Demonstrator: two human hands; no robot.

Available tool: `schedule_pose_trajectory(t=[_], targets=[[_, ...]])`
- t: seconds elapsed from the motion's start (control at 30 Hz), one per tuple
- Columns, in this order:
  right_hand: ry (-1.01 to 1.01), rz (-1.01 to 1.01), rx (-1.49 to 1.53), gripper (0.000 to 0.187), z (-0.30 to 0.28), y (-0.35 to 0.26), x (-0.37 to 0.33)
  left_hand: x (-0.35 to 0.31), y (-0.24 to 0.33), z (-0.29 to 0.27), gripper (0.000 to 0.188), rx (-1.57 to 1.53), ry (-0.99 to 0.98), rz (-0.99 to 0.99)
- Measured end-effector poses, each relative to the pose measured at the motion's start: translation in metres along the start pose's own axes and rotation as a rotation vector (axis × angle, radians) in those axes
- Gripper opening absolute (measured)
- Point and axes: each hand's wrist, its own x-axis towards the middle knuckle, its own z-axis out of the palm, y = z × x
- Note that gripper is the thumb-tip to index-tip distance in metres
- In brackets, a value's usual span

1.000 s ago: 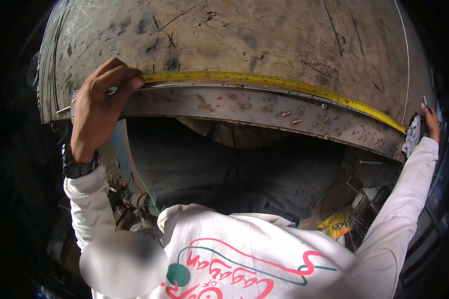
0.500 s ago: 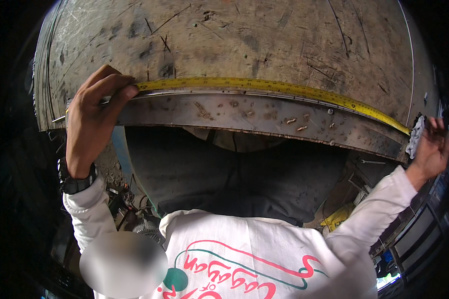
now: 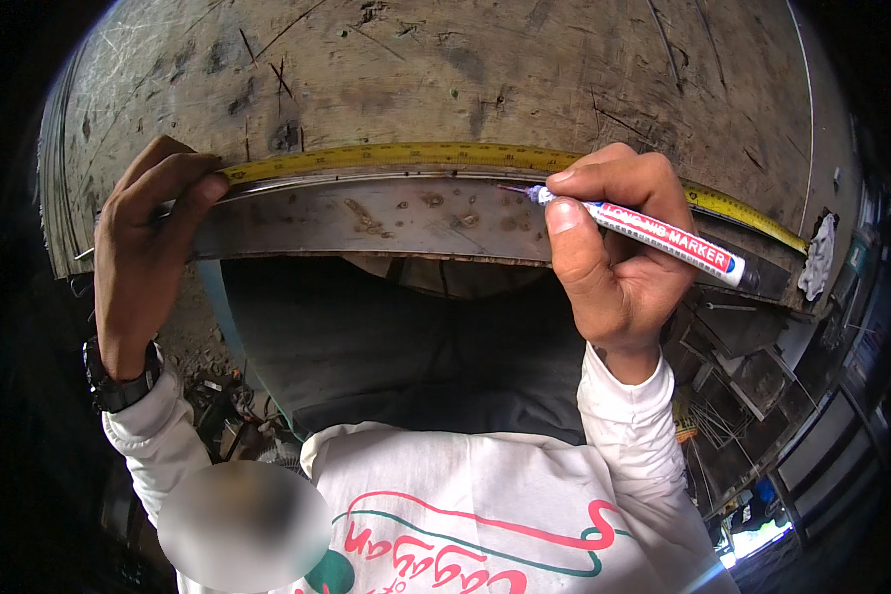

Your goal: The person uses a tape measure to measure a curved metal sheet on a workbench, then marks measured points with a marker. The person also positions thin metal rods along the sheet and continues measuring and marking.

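Along the workbench's near edge: your yellow tape measure (image 3: pixel 406 155) lies stretched out beside a thin rod (image 3: pixel 277 184), just behind the spotted metal strip (image 3: pixel 366 218) that faces the workbench (image 3: pixel 396 79).
Left hand: near the left corner, your left hand (image 3: pixel 148 218) has thumb and fingers together, pinched on the tape measure; whether they grip the thin rod too, you cannot tell.
Right hand: your right hand (image 3: pixel 624 252) is closed around a white marker (image 3: pixel 663 238), thumb and fingers clamped near its front end.
Marker tip: uncapped and pointing left, at the near edge beside the thin rod; contact is too fine to tell.
Progress: tape laid out and marker brought to the edge, so measuring looks set up; no fresh ink line can be made out, so marking seems not yet done.
In the way: your right hand hides a stretch of tape, your left hand its left end.
Right corner: a crumpled pale rag (image 3: pixel 818 259) sits just beside the tape's far end.
Below the edge: scrap metal (image 3: pixel 718 426) lies to your right.
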Motion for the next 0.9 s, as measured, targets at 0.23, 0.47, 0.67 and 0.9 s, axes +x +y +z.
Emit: schedule_pose_trajectory(t=[0.23, 0.47, 0.67, 0.9], targets=[[0.047, -0.051, -0.051, 0.011, 0.0040, 0.0035, -0.0008, -0.0024, -0.0031, 0.0014, 0.018, 0.006, 0.000, -0.016], [0.046, -0.067, -0.090, 0.010, 0.0067, 0.0053, 0.0000, -0.0023, -0.0063, 0.0023, 0.020, 0.010, 0.000, -0.004], [0.025, -0.055, -0.072, 0.010, 0.0042, 0.0055, -0.0015, -0.0028, -0.0082, 0.0026, 0.019, 0.013, 0.007, 0.019], [0.024, -0.044, -0.091, 0.010, 0.0038, 0.0040, -0.0005, -0.0021, -0.0052, 0.0008, 0.019, -0.003, 0.010, 0.016]])
